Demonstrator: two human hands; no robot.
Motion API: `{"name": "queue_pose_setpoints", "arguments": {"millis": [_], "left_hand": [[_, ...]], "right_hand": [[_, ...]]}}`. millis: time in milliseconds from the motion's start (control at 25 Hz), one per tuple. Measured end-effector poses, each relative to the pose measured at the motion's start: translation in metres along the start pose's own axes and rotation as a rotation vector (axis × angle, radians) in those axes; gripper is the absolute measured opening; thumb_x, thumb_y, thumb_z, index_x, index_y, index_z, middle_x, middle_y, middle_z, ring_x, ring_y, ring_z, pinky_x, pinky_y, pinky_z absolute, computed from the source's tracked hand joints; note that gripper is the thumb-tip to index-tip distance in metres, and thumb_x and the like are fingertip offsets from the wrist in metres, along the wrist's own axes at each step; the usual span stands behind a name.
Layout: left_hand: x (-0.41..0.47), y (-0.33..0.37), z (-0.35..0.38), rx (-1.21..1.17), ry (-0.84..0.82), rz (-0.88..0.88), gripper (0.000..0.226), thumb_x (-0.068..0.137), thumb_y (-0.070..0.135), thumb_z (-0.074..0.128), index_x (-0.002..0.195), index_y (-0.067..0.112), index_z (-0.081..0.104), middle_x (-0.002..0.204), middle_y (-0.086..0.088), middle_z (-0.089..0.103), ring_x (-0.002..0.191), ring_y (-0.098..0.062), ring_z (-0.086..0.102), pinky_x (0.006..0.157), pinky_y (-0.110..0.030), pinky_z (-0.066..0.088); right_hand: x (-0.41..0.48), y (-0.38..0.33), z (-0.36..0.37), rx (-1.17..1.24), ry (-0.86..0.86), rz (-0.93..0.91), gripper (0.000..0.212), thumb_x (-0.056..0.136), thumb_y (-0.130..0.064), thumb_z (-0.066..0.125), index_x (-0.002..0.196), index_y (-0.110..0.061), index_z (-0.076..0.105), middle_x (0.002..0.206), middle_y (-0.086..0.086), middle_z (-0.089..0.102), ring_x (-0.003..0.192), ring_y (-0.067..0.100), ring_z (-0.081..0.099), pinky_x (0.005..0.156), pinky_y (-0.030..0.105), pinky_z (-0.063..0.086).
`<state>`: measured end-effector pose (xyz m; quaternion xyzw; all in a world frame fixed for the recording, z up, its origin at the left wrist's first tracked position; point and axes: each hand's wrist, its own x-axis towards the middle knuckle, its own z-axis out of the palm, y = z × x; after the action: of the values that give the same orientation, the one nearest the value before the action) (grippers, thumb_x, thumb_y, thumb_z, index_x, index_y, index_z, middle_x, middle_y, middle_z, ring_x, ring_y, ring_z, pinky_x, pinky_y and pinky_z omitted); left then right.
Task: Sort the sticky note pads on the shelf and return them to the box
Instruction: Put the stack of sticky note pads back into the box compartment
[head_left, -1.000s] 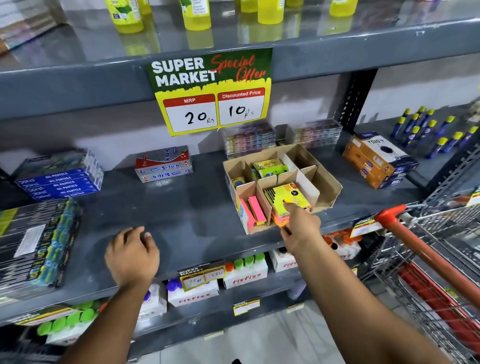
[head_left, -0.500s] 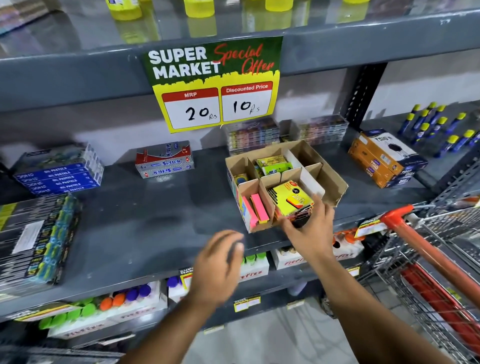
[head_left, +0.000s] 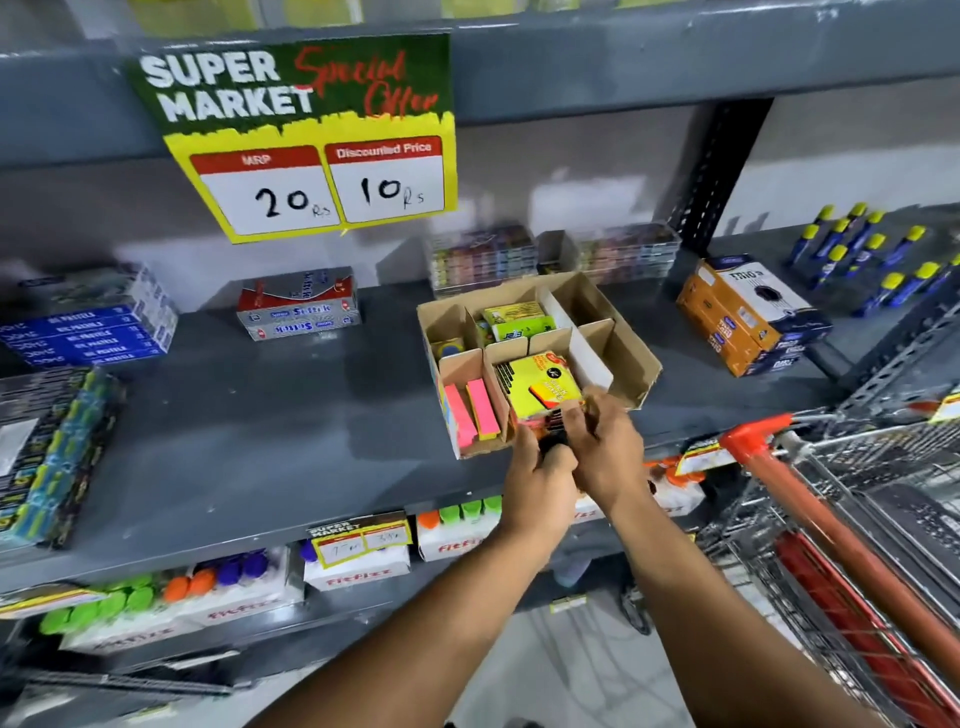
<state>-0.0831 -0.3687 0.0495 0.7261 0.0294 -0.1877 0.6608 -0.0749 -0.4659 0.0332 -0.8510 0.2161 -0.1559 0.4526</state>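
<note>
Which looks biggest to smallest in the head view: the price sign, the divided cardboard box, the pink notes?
1. price sign, though it hangs nearer the camera
2. cardboard box
3. pink notes

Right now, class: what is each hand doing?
Left hand: closed on the near end of the yellow sticky note pads.
Right hand: closed on the same pads, at the cardboard box.

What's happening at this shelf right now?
A person is tidying sticky note pads in a divided cardboard box on a shop shelf. Both hands, left and right, meet at the box's front edge, gripping a stack of yellow pads in the front middle compartment. Pink pads sit in the compartment beside it.
</note>
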Motion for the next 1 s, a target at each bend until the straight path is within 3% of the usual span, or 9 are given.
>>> {"name": "queue_pose_setpoints", "arguments": {"millis": [120,240,400,600,720,840,920,1000], "left_hand": [[0.0,-0.002,0.006,-0.052,0.109,0.013,0.066,0.064,0.027,0.042,0.13,0.03,0.046,0.127,-0.005,0.06,0.109,-0.029,0.057,0.095,-0.047,0.048],[-0.004,-0.001,0.01,-0.115,0.109,0.007,0.068,0.065,0.025,0.042,0.133,0.03,0.045,0.125,0.0,0.06,0.106,-0.023,0.058,0.087,-0.034,0.048],[0.001,0.0,0.008,-0.148,0.141,-0.007,0.059,0.072,0.023,0.045,0.13,0.03,0.051,0.121,0.002,0.062,0.097,-0.012,0.057,0.077,-0.025,0.042],[-0.004,0.0,0.015,-0.33,0.23,-0.01,0.041,0.075,0.009,0.05,0.114,0.021,0.059,0.101,0.005,0.067,0.089,-0.014,0.058,0.073,-0.028,0.041],[-0.002,0.006,0.021,-0.489,0.297,-0.031,0.037,0.07,0.007,0.054,0.106,0.015,0.058,0.091,0.007,0.064,0.082,-0.014,0.056,0.07,-0.029,0.041],[0.005,0.013,0.022,-0.609,0.384,-0.072,0.028,0.062,0.011,0.055,0.09,0.016,0.054,0.087,0.003,0.06,0.078,-0.017,0.053,0.068,-0.03,0.04],[0.003,0.012,0.024,-0.614,0.368,-0.036,0.029,0.067,0.008,0.056,0.095,0.015,0.054,0.091,0.001,0.061,0.077,-0.013,0.057,0.065,-0.025,0.044],[0.001,0.005,0.027,-0.557,0.304,0.024,0.043,0.075,0.004,0.054,0.117,0.011,0.051,0.103,-0.001,0.062,0.078,-0.003,0.062,0.064,-0.016,0.048]], "right_hand": [[0.006,0.0,0.002,-0.036,-0.072,0.023,0.037,0.099,-0.035,0.044,0.128,-0.013,0.051,0.117,0.015,0.068,0.104,0.039,0.062,0.076,0.035,0.043],[0.013,-0.001,0.004,-0.095,-0.084,0.034,0.04,0.099,-0.037,0.042,0.133,-0.016,0.049,0.116,0.014,0.068,0.103,0.039,0.063,0.077,0.036,0.045],[0.016,-0.003,0.002,-0.083,-0.061,0.112,0.03,0.098,-0.031,0.046,0.118,-0.012,0.059,0.102,0.012,0.07,0.094,0.034,0.064,0.071,0.03,0.039],[0.018,-0.003,-0.002,-0.006,-0.072,0.166,0.018,0.091,-0.019,0.048,0.095,-0.01,0.062,0.083,0.01,0.065,0.081,0.032,0.062,0.067,0.034,0.047],[0.02,-0.003,-0.004,0.014,-0.092,0.165,0.017,0.09,-0.016,0.046,0.09,-0.012,0.062,0.08,0.009,0.064,0.08,0.032,0.06,0.067,0.033,0.043],[0.02,-0.003,-0.004,0.012,-0.109,0.154,0.021,0.092,-0.015,0.044,0.099,-0.012,0.063,0.086,0.009,0.065,0.082,0.03,0.059,0.069,0.031,0.04],[0.018,-0.002,-0.003,0.005,-0.11,0.136,0.022,0.091,-0.015,0.042,0.101,-0.012,0.062,0.086,0.01,0.065,0.081,0.031,0.059,0.067,0.031,0.041],[0.018,-0.001,-0.002,-0.004,-0.099,0.115,0.022,0.091,-0.015,0.042,0.103,-0.011,0.06,0.084,0.011,0.066,0.079,0.033,0.061,0.064,0.034,0.044]]}}
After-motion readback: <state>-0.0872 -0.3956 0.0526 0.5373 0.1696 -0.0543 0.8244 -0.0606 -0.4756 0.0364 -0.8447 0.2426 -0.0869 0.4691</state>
